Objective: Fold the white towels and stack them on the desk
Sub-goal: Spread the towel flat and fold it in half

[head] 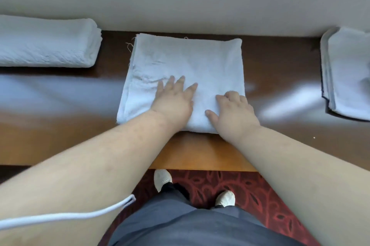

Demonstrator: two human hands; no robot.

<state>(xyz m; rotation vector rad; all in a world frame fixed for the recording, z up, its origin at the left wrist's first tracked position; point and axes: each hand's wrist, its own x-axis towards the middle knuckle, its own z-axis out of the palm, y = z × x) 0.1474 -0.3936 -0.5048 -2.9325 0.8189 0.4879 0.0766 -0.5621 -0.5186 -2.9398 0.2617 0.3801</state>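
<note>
Towel (186, 69) lies mid-worktop (280, 69), part-folded. Left hand (172, 101) presses flat on it, fingers straight; right hand (234, 111) rests with fingers curled at its near right corner. Risk: layers sliding on the glossy surface, so edges misalign; frayed left edge may snag.

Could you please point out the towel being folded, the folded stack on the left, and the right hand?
towel being folded (188, 61), head view, bare upper middle.
folded stack (46, 45), head view, top face.
right hand (233, 111), head view, back of hand.
</note>
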